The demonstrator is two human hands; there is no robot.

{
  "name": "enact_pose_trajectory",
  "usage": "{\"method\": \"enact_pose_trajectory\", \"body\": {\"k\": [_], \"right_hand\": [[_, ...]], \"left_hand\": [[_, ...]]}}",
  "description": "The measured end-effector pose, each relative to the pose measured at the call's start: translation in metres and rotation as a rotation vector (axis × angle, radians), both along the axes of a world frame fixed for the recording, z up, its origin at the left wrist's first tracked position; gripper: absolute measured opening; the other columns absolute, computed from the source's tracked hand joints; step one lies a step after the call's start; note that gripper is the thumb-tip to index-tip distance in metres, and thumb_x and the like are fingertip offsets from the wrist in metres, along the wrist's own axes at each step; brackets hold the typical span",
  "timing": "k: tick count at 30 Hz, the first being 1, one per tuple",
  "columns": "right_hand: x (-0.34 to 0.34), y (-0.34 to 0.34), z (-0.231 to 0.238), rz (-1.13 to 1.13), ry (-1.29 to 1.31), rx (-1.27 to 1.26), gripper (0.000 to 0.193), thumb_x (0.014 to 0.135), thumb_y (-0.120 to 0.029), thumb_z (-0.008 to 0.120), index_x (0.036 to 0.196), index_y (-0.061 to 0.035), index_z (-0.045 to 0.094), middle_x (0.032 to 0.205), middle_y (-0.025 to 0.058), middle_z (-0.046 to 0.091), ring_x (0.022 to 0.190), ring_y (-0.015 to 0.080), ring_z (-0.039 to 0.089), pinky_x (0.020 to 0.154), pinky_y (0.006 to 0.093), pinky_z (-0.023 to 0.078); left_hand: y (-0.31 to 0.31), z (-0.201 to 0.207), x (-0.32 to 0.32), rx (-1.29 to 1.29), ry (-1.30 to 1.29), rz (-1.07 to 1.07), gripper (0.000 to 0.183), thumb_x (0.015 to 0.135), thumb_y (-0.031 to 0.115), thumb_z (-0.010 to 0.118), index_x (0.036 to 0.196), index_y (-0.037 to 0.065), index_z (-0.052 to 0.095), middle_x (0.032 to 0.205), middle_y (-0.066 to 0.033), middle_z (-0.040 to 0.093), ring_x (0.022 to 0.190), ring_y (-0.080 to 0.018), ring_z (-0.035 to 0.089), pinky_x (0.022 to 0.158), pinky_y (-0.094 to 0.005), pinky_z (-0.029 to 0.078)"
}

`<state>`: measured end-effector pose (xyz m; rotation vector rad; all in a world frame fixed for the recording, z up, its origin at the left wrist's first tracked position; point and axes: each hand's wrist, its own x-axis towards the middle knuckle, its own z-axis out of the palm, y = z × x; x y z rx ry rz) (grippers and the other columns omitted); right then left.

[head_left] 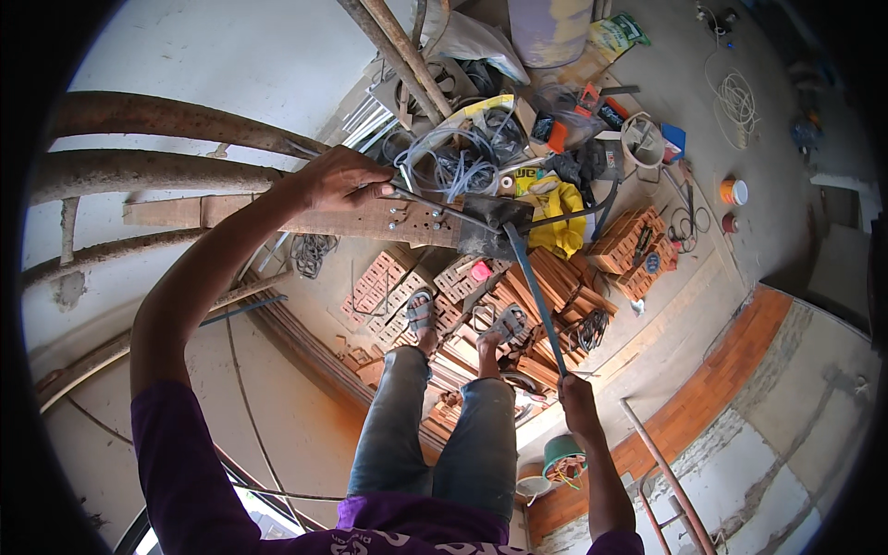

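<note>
My left hand point(347, 179) is closed round a thin metal rod point(444, 207) over a wooden plank point(347, 222). The rod slants down to the right toward a dark metal plate point(483, 211) at the plank's end. Several bolts or nails stand up from the wood beside it. My right hand point(579, 405) grips the lower end of a long blue metal bar point(538, 305). The bar's upper end meets the rod at the plate; whether it hooks round the rod, I cannot tell. A dark strip point(578, 215) runs out to the right from the plate.
Stacked red bricks point(555, 291) lie under my sandalled feet. Rusty poles point(176, 116) cross at the left. Past the plank are tangled clear tubing point(453, 166), yellow bags point(557, 215) and a white bucket point(642, 139). A green bucket point(561, 453) stands near my right forearm.
</note>
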<state>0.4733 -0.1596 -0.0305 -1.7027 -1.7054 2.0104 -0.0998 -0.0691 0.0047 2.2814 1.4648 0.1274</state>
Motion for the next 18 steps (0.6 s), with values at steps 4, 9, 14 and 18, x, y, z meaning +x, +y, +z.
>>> {"method": "enact_pose_trajectory", "body": {"k": [4,9,14,18], "right_hand": [[-0.026,-0.071,-0.037,-0.144,0.086,-0.006,0.057,0.098,-0.062,0.034,0.077,-0.0108,0.046,0.056,-0.0047,0.035,0.047,0.0059,0.033,0.044,0.0247,0.027],[-0.118,-0.106,0.0,-0.439,0.292,-0.211,0.059,0.097,-0.065,0.032,0.082,-0.0091,0.042,0.059,-0.0014,0.037,0.045,0.0077,0.032,0.043,0.0238,0.028],[-0.099,-0.104,-0.005,-0.375,0.284,-0.341,0.057,0.097,-0.063,0.035,0.083,-0.0083,0.044,0.057,-0.0009,0.038,0.045,0.0076,0.036,0.042,0.024,0.032],[-0.097,-0.095,0.003,-0.348,0.305,-0.373,0.06,0.096,-0.065,0.037,0.081,-0.0072,0.047,0.054,-0.0004,0.042,0.043,0.0083,0.042,0.04,0.0242,0.035]], "left_hand": [[-0.007,-0.008,0.003,-0.069,-0.019,0.131,0.026,0.092,0.032,0.062,0.083,0.007,0.062,0.07,-0.0122,0.06,0.066,-0.0332,0.061,0.06,-0.0435,0.046],[-0.008,-0.002,0.009,0.01,-0.104,0.256,0.028,0.087,0.033,0.069,0.079,0.007,0.065,0.07,-0.0086,0.063,0.065,-0.0306,0.061,0.06,-0.0413,0.046],[-0.007,-0.014,0.005,0.047,-0.093,0.245,0.027,0.086,0.034,0.071,0.084,0.007,0.069,0.077,-0.0067,0.068,0.071,-0.0275,0.064,0.065,-0.0395,0.047],[-0.006,-0.014,0.006,0.084,-0.08,0.252,0.026,0.085,0.037,0.072,0.089,0.011,0.071,0.073,-0.0059,0.067,0.069,-0.0258,0.063,0.066,-0.0389,0.048]]}}
